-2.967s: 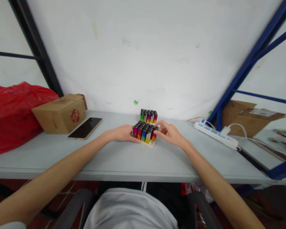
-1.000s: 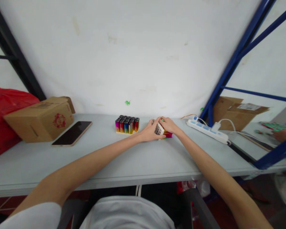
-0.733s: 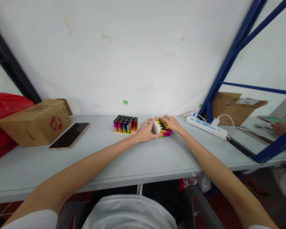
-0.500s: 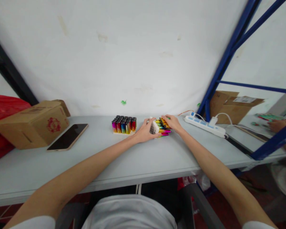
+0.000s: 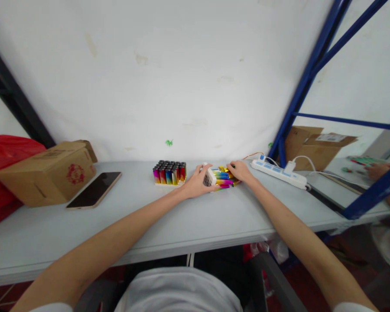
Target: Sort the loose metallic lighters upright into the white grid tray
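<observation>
Tilted on its side, a white holder with holes (image 5: 210, 177) is gripped by my left hand (image 5: 196, 183), fingers closed round its edges. Several shiny multicoloured tubes (image 5: 223, 181) lie against its right side. My right hand (image 5: 241, 171) rests at the right end of these tubes, fingers bent over gold-coloured ones; what the fingertips grip is too small to make out. Left of my left hand, a block of upright metallic tubes with black tops (image 5: 170, 172) stands in a white base.
A phone (image 5: 94, 190) and a cardboard box (image 5: 48, 173) lie at the left beside a red bag (image 5: 8, 167). To the right are a power strip (image 5: 279, 172), a blue frame (image 5: 300, 89), an open carton (image 5: 315, 147) and another person's hand (image 5: 378, 171).
My right hand has shifted slightly right, away from the holder, and more of the coloured tubes shows between my hands. The view has tilted slightly. My left hand keeps the holder.
</observation>
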`<state>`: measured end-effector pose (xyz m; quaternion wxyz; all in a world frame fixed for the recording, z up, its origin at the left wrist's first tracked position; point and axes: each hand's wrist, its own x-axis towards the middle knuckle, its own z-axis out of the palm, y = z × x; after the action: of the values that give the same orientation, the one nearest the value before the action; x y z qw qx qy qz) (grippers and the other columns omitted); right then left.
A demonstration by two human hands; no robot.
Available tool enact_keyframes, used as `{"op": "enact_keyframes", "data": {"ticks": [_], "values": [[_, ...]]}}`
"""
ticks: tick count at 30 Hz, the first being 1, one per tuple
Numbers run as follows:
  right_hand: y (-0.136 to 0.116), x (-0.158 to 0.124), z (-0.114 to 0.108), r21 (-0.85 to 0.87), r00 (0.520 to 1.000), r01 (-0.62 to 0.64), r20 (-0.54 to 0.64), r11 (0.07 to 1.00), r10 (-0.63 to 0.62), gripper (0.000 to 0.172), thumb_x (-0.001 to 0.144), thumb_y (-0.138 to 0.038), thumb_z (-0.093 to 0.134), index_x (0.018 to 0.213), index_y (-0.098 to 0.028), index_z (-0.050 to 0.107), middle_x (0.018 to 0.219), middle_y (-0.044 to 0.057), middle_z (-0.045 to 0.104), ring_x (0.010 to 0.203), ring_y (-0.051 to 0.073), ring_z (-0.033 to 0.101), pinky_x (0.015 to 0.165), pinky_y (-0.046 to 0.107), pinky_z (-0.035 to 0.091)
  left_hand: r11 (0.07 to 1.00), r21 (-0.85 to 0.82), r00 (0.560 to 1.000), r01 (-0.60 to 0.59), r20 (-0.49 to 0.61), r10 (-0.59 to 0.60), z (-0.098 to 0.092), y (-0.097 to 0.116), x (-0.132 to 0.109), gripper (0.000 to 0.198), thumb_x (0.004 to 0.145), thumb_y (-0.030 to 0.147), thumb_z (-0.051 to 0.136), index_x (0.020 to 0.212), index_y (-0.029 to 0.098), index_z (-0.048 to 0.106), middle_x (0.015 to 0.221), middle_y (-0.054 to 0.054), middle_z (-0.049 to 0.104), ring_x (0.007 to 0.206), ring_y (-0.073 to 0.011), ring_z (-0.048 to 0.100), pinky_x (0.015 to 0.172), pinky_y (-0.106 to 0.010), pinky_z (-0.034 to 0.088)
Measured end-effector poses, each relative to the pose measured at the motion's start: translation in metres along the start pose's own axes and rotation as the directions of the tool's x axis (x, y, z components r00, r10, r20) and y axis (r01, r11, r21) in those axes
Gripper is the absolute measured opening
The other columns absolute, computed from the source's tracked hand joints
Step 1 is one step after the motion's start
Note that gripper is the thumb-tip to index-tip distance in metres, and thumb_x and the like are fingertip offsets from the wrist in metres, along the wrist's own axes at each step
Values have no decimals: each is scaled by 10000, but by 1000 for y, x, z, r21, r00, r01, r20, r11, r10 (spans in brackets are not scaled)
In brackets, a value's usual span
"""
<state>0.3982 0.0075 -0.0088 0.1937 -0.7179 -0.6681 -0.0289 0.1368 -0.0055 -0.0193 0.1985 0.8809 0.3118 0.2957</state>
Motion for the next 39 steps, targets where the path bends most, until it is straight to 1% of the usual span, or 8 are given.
{"op": "enact_keyframes", "data": {"ticks": [5,13,19,23,26,30,34,39], "values": [[-3,-4,-1,-65,997,82,-7,995,-82,399,1034,-365,463,1093,-111,765,1106,181,763,1032,265,688,929,317,439,1000,-6,1000,-4,0,4,0,0,0,927,799,682,698,1543,282,317,1535,-137,356,1414,-332,470,1199,-431,361],[-7,-5,0,-12,990,133,38,991,-132,301,1010,-329,545,1084,-120,749,1103,142,757,1022,228,667,937,300,443,1000,-15,1000,0,4,0,1,-1,1,948,796,663,710,1558,276,301,1560,-151,337,1451,-342,425,1215,-442,335],[-19,-9,-9,65,977,147,-164,987,-135,359,1063,-318,408,1104,-127,709,1096,142,724,1114,238,609,1032,329,403,1000,-21,1000,14,-9,-15,4,-3,1,965,782,665,727,1564,293,301,1557,-150,350,1411,-353,473,1194,-462,361],[-45,-20,-14,199,934,293,-268,935,-236,409,1086,-350,314,1183,-156,661,1193,127,692,1174,217,590,1061,314,400,1000,-25,1000,6,0,-6,4,-4,1,1042,782,689,716,1602,273,228,1582,-168,325,1453,-359,421,1202,-468,345],[-64,-28,-7,258,913,407,-145,876,-381,434,1097,-340,253,1244,-175,627,1275,120,676,1189,202,600,1065,310,409,999,-47,1000,-12,1,12,2,-5,1,1152,762,711,729,1632,253,127,1598,-178,321,1492,-349,361,1225,-466,307],[-69,-31,8,118,900,427,41,897,-434,429,1090,-287,243,1161,-168,649,1193,145,702,1110,235,632,1030,342,423,998,-57,1000,13,-7,-14,1,-6,2,1241,706,704,782,1638,238,108,1599,-185,330,1501,-350,348,1237,-461,286],[-55,-29,8,22,907,420,37,907,-420,352,1076,-276,305,1136,-173,637,1188,135,690,1130,234,609,1018,336,410,999,-46,1000,20,-19,-21,2,-5,2,1201,717,711,768,1632,234,152,1592,-176,347,1488,-342,372,1235,-445,292],[-36,-21,1,138,958,278,34,951,-285,314,1070,-332,335,1126,-197,613,1131,86,713,1029,208,632,899,300,435,999,-38,1000,21,-18,-22,2,-5,1,1163,726,741,740,1626,265,177,1598,-154,350,1483,-342,382,1225,-441,307]]}}
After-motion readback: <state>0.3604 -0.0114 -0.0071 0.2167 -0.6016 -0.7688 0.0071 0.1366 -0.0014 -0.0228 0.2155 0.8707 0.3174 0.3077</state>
